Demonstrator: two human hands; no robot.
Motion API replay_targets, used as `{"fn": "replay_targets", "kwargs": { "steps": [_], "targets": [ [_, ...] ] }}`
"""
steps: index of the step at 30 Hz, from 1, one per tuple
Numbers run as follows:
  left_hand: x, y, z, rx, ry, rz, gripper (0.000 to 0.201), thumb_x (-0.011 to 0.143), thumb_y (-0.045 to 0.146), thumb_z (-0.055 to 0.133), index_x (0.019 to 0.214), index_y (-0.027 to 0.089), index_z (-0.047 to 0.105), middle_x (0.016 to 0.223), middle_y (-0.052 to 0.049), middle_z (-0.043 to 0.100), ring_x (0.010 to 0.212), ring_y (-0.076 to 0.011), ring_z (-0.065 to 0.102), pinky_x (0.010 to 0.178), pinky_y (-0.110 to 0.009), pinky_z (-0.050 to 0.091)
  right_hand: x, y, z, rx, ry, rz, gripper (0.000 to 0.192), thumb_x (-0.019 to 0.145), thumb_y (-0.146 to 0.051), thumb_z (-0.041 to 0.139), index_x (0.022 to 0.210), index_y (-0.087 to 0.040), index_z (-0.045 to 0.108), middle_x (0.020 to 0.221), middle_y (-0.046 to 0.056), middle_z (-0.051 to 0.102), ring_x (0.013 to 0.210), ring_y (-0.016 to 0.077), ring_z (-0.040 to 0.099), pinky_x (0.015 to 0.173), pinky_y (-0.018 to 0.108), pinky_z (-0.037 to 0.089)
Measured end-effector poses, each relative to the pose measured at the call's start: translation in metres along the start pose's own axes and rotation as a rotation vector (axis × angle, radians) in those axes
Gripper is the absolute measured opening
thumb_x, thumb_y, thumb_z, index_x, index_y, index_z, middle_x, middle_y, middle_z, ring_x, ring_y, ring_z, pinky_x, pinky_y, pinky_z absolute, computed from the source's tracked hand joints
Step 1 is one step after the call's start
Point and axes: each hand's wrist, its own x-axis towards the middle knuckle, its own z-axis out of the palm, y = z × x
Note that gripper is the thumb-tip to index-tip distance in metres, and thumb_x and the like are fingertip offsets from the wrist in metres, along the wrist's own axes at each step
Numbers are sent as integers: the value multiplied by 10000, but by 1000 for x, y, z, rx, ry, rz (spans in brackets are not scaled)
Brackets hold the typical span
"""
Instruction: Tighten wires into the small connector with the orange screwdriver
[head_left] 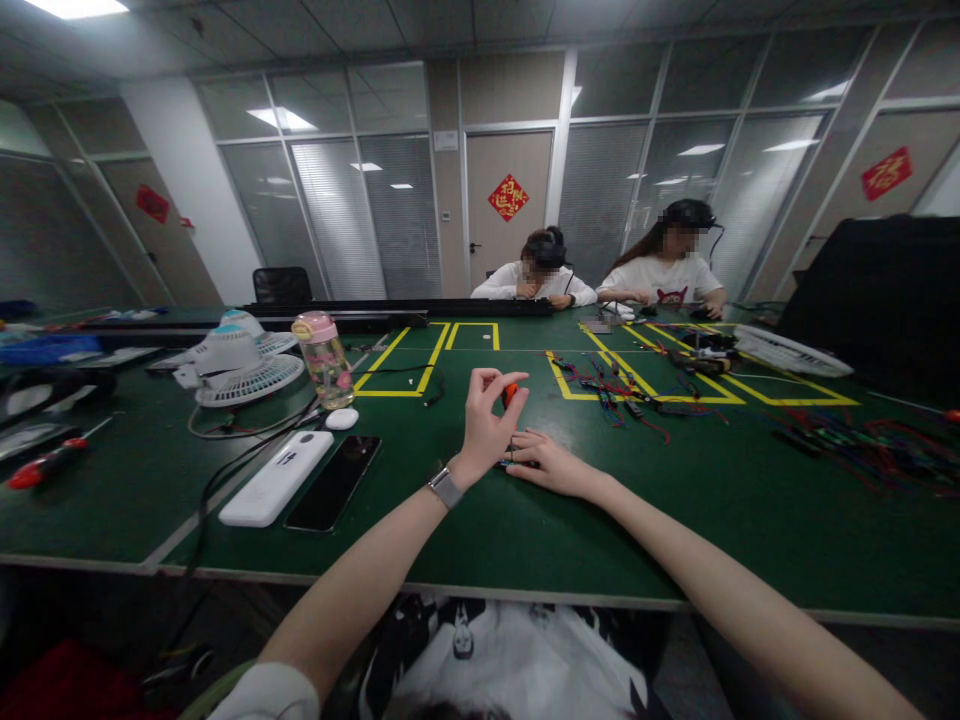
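Note:
My left hand (489, 422), with a watch (445, 487) on its wrist, is raised over the green table. Its thumb and fingers are closed around the orange-red handle of a screwdriver (511, 393), which stands upright. The shaft points down toward my right hand and is mostly hidden. My right hand (556, 466) lies low on the table, its fingers pressing on a small dark part (516, 463). My fingers cover much of that part, so its kind does not show.
Left of my arms lie a black phone (335, 484), a white power bank (277, 478), a round white case (342, 418), a bottle (324, 362) and white fans (244, 365). Wired parts (611, 385) and a wire heap (877, 440) lie right. Two people sit opposite.

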Motion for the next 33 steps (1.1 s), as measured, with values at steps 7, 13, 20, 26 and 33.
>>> {"fn": "replay_targets", "kwargs": {
  "steps": [7,13,20,26,33],
  "targets": [
    [0,-5,2,-135,-62,-23,285,973,212,423,1209,204,584,1100,-66,638,1004,-165,599,891,-312,474,0,1,0,-12,-7,-1,342,954,-410,501,1273,-338,602,1405,55,537,1321,261,458,1128,518,271],
    [0,0,0,8,10,22,148,873,255,616,995,210,687,920,-36,548,875,-162,558,817,-298,479,0,0,0,-15,-5,2,338,952,-404,506,1267,-334,608,1370,60,568,1290,257,491,1129,516,269],
    [0,-3,0,-139,-92,21,337,986,217,345,1211,221,597,1226,-80,597,1155,-194,550,999,-376,443,0,0,0,-4,5,0,333,948,-412,511,1255,-339,616,1385,52,556,1298,260,484,1129,517,274],
    [0,-3,1,-84,-29,-12,234,916,219,542,1133,213,629,1020,-56,639,958,-175,600,873,-327,485,0,-1,-1,-14,-6,11,347,950,-411,507,1276,-337,599,1405,60,536,1308,261,476,1129,523,270],
    [0,-3,1,-66,-65,16,276,961,232,432,1148,223,635,1125,-73,579,1063,-184,562,940,-335,460,0,1,2,-8,5,1,336,947,-413,512,1259,-340,613,1396,53,546,1290,263,494,1125,529,277]
  ]
}}
